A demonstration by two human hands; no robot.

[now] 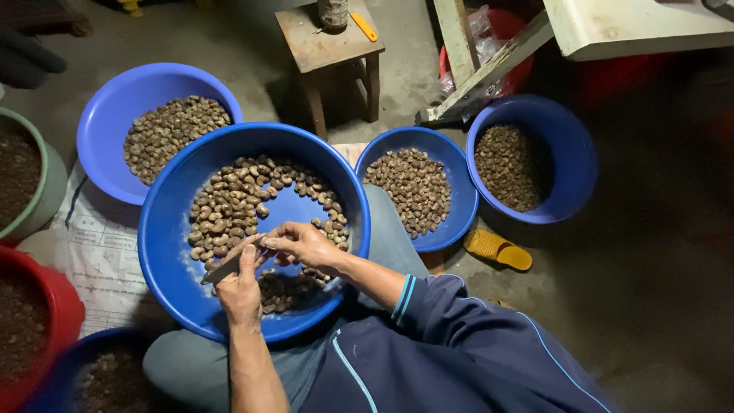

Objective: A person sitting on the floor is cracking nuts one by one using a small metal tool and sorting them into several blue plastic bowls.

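Four blue basins of brown nuts sit on the floor around me, the biggest, the lap basin (pixel 164 229), resting on my knees with nuts (pixel 229 203) heaped along its left and far side. Over it my left hand (pixel 241 291) is closed on a small knife (pixel 228 268), while my right hand (pixel 306 243) pinches one nut (pixel 269 243) against the blade, hands touching.

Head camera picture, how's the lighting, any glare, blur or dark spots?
Head view: light falls brightest on the big blue basin in the lap, with a soft sheen on its bare floor; the left hand and right hand look sharp, holding a knife; the floor at right and the red tub at the left edge sink into shadow.
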